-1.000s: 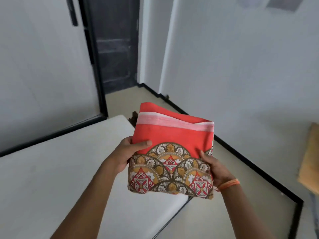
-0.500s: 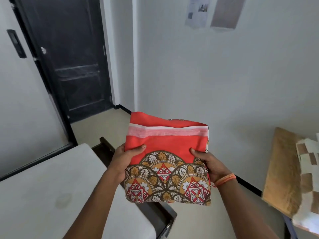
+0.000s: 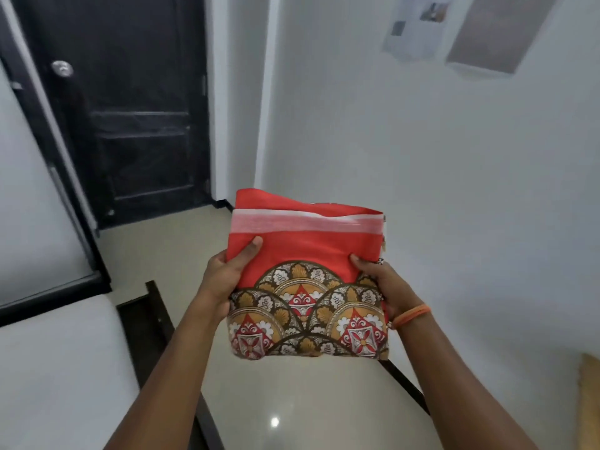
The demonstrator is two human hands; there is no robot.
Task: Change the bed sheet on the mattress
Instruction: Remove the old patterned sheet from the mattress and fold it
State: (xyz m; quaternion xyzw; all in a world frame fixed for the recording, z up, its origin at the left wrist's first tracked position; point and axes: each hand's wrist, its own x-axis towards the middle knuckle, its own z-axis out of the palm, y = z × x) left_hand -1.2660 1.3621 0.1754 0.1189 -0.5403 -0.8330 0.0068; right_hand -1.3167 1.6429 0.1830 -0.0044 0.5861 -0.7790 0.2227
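A folded bed sheet (image 3: pixel 305 254), red with a white stripe and a brown and gold fan pattern along its near half, is held up in front of me over the floor. My left hand (image 3: pixel 227 277) grips its left edge, thumb on top. My right hand (image 3: pixel 380 284), with an orange band at the wrist, grips the right edge. The bare white mattress (image 3: pixel 55 368) lies at the lower left on a dark bed frame (image 3: pixel 156 319).
A black door (image 3: pixel 130 108) stands closed at the back left. White walls run along the right, with papers (image 3: pixel 418 24) pinned high up. Glossy beige floor (image 3: pixel 292 410) stretches below the sheet. A brown mat edge (image 3: pixel 589 401) shows at the far right.
The view has swung right, away from the mattress toward the door and floor. Both hands keep the same hold on the folded sheet, which is now over the floor.
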